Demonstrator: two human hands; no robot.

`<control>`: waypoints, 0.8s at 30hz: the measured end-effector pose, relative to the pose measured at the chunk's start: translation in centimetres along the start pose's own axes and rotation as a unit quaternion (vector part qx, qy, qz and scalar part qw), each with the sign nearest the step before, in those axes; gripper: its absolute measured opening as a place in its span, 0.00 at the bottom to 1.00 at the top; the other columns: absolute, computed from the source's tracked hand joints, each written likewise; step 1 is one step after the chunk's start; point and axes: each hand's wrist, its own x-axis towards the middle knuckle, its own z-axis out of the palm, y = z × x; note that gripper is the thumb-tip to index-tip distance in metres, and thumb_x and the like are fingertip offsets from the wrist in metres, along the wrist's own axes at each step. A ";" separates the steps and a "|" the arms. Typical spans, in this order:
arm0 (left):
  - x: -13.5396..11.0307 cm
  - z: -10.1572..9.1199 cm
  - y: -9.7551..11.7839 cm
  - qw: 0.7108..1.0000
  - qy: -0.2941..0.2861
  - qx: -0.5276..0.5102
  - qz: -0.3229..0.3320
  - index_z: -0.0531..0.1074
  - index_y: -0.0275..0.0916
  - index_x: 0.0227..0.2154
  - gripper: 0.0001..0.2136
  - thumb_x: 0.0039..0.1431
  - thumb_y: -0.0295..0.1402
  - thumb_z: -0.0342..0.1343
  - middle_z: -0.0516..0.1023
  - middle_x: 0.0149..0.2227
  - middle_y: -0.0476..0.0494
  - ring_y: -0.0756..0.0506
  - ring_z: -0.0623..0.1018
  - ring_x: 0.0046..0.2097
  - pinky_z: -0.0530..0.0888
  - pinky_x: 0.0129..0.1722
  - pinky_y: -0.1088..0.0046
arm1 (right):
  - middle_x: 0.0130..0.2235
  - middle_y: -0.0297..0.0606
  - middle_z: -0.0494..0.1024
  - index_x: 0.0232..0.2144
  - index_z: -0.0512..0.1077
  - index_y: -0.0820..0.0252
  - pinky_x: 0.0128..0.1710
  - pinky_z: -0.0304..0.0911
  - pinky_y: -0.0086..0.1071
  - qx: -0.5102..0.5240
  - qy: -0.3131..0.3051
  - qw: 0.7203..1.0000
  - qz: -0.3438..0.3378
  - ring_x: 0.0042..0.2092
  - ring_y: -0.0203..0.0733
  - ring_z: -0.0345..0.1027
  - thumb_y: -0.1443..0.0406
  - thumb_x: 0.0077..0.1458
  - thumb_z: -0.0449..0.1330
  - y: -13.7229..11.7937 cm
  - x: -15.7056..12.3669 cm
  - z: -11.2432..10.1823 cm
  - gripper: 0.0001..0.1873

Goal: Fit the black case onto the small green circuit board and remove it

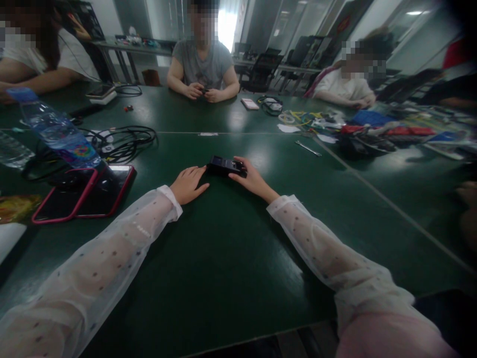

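A small black device (223,165) lies on the dark green table (223,238) ahead of me. My right hand (251,180) rests on its right end, fingers curled over it. My left hand (189,184) lies flat on the table just left of the device, fingers stretched toward it and holding nothing. Both arms wear sheer white dotted sleeves.
Two phones in red cases (85,194), a tilted water bottle (55,132) and black cables (122,141) sit at left. A wrench (308,148) and a heap of coloured tools (372,130) lie at right. Three people sit across the table, one (203,69) straight ahead.
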 end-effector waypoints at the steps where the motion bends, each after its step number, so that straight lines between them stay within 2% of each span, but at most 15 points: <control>1: 0.0 0.0 0.0 1.000 0.000 0.001 0.000 0.52 0.32 0.66 0.31 0.68 0.48 0.40 0.61 0.66 0.32 0.35 0.59 0.66 0.57 0.63 0.54 | 0.57 0.49 0.70 0.59 0.60 0.55 0.57 0.63 0.53 0.010 0.006 1.000 0.007 0.58 0.54 0.66 0.49 0.51 0.65 0.0 0.1 0.0 0.38; 5: 0.0 0.2 -0.2 1.000 0.003 0.008 0.006 0.53 0.30 0.66 0.31 0.69 0.47 0.40 0.61 0.65 0.31 0.35 0.59 0.66 0.57 0.63 0.55 | 0.54 0.49 0.73 0.54 0.67 0.58 0.58 0.63 0.49 0.092 0.028 0.993 0.065 0.56 0.52 0.68 0.47 0.54 0.61 -0.2 0.3 -0.3 0.31; 8: 0.0 0.2 -0.2 1.000 0.005 0.010 0.010 0.52 0.30 0.66 0.31 0.69 0.47 0.40 0.61 0.65 0.32 0.36 0.59 0.66 0.57 0.64 0.55 | 0.53 0.46 0.75 0.51 0.70 0.56 0.59 0.62 0.48 0.135 0.029 0.987 0.088 0.55 0.50 0.69 0.46 0.57 0.57 -0.2 0.4 -0.5 0.28; 14: 0.1 0.1 -0.1 1.000 0.001 0.004 0.001 0.52 0.30 0.66 0.31 0.68 0.47 0.41 0.61 0.65 0.31 0.35 0.59 0.66 0.57 0.63 0.55 | 0.51 0.45 0.74 0.50 0.70 0.56 0.56 0.64 0.50 0.090 0.004 0.992 0.091 0.53 0.52 0.69 0.47 0.53 0.62 -0.6 0.1 -0.5 0.28; 16: 0.1 0.2 -0.1 1.000 0.002 -0.004 -0.001 0.49 0.29 0.67 0.33 0.68 0.48 0.41 0.60 0.66 0.30 0.35 0.59 0.66 0.57 0.63 0.55 | 0.51 0.45 0.74 0.49 0.69 0.56 0.55 0.64 0.50 0.099 -0.001 0.991 0.085 0.52 0.51 0.69 0.49 0.52 0.63 -1.0 0.1 -0.6 0.27; 21: 0.0 0.4 -0.4 0.999 0.018 -0.030 0.000 0.33 0.32 0.70 0.39 0.67 0.49 0.43 0.62 0.65 0.31 0.35 0.61 0.65 0.59 0.62 0.53 | 0.50 0.41 0.73 0.48 0.67 0.53 0.56 0.63 0.50 0.134 -0.040 0.988 0.059 0.52 0.50 0.69 0.52 0.50 0.67 -1.5 0.1 -1.0 0.26; 24: 0.0 0.5 -0.4 0.999 0.009 -0.028 -0.013 0.31 0.31 0.69 0.40 0.67 0.49 0.43 0.62 0.64 0.30 0.34 0.61 0.65 0.59 0.62 0.52 | 0.51 0.39 0.73 0.49 0.67 0.51 0.57 0.61 0.50 0.138 -0.066 0.988 0.036 0.53 0.50 0.69 0.54 0.49 0.68 -1.3 0.1 -1.3 0.27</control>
